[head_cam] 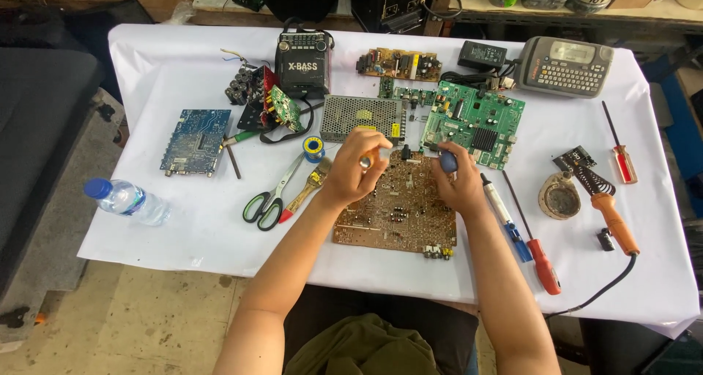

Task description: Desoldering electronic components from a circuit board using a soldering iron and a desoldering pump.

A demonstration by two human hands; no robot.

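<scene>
A worktop [183,75] draped in a white sheet stands on a bare concrete floor, strewn with electronics. At its front middle lies a flat brown circuit board [395,210], solder side up, its surface speckled with small shiny joints. The left hand [356,171] hovers over the board's upper left corner, fingers curled together around something small that cannot be made out. The right hand [458,181] rests at the board's upper right edge, fingers closed on a blue-handled tool [448,162].

Just left of the left hand lie a wooden-handled brush [307,190] and green-gripped scissors [269,197]; a solder spool [313,148] sits above them. Beyond the board are a perforated metal box [360,116] and a green circuit board [476,122]. To the right lie a red-handled screwdriver [536,247] and an orange-handled soldering iron [611,217].
</scene>
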